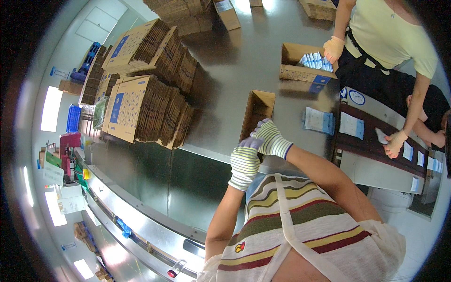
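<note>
A narrow open cardboard box point(264, 99) stands on the metal table in front of me. My left hand point(245, 162) and my right hand point(272, 139), in striped knit gloves with purple fingertips, meet at its near end. Their fingers curl closed over the cardboard there, the right hand just beyond the left. My gloves hide that end of the box; the part of the inside that shows is bare brown cardboard. Right of my hands, a small pile of blue-and-white packets point(319, 121) lies on the table.
Tall stacks of flattened cartons point(129, 108) fill the table's left side. Across from me, a co-worker's gloved hand point(333, 49) touches a carton of packets point(300, 73); the other point(395, 143) holds a packet over a dark conveyor belt point(371, 145). A metal rail point(141, 211) runs lower left.
</note>
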{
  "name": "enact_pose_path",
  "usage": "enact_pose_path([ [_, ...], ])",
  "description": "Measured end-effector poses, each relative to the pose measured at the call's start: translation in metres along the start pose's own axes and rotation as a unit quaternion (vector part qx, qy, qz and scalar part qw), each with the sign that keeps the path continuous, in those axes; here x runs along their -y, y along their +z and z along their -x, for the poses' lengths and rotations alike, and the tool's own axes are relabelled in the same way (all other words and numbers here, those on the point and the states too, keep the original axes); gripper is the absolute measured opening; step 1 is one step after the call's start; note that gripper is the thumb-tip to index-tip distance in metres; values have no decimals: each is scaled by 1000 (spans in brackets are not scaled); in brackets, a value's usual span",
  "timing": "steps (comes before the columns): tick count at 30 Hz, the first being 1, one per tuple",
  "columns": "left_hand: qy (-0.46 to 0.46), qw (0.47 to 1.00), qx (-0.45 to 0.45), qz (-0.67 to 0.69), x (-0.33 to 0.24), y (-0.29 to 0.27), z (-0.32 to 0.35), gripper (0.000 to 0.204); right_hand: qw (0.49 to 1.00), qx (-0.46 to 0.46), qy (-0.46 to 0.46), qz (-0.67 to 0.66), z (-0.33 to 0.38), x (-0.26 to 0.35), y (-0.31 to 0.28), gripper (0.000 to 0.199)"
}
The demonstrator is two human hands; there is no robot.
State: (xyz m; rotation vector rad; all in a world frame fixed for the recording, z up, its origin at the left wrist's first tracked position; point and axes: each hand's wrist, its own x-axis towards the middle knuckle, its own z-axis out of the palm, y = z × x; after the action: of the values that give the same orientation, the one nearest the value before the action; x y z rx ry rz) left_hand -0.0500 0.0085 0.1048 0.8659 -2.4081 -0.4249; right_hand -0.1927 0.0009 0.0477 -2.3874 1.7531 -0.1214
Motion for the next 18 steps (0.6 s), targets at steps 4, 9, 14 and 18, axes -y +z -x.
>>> enact_pose_path([
  [4, -31, 999, 36, 27, 7, 11, 17, 21, 1000, 9, -12, -13, -2, -2, 3, 34],
  [9, -67, 990, -25, 122, 7, 11, 19, 17, 1000, 7, 7, -19, 0, -2, 6, 36],
  [14, -62, 995, 4, 80, 10, 12, 25, 8, 1000, 5, 7, -20, 0, -3, 4, 38],
  [18, -73, 993, 17, 90, -1, 4, 18, 2, 1000, 9, 11, -3, 3, -1, -1, 39],
])
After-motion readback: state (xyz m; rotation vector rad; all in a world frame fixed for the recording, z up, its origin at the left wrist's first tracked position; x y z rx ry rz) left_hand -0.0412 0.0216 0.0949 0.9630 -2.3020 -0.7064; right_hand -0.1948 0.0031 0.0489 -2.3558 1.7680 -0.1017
